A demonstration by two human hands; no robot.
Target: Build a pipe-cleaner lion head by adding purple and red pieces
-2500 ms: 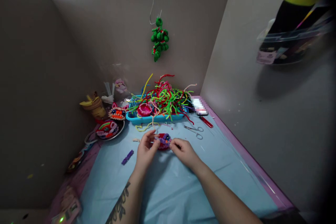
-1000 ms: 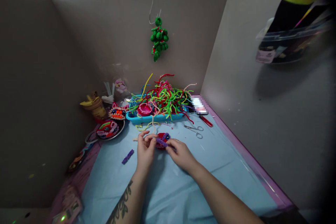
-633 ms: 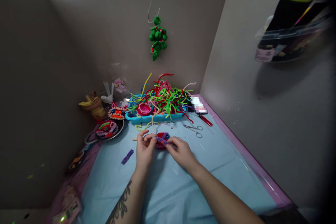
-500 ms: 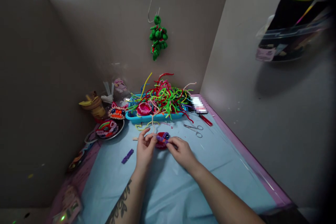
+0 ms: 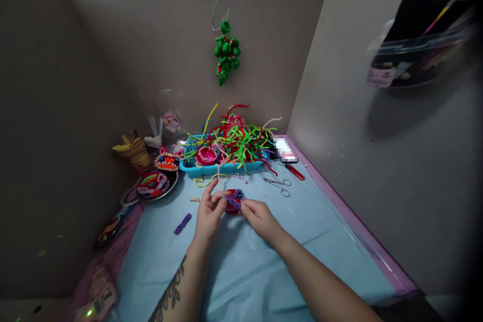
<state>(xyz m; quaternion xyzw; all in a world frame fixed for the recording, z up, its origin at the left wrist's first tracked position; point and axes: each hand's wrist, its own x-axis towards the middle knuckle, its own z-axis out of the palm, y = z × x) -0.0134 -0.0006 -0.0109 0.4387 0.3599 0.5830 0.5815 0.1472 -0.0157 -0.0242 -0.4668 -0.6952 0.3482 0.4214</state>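
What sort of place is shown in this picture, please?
Probably a craft workspace: a tray heaped with fuzzy stems, scissors lying nearby, and a small red and purple piece held between the left hand and right hand.

Dim light, soft shadow beneath the clear tub (image 5: pixel 405 66), black right edge.

**Booth surroundings**

You're seeing a green ornament (image 5: pixel 227 54) hanging on wire (image 5: pixel 216 5) before the rear panel (image 5: pixel 151 35). A clear tub (image 5: pixel 405 73) is hugging your right-hand wall (image 5: pixel 350 121). A phone (image 5: pixel 286 150) is lying back right on the table (image 5: pixel 320 261). Left, a yellowish pot (image 5: pixel 139 157) is standing; nearer you, a green light (image 5: pixel 89 313) is glowing.
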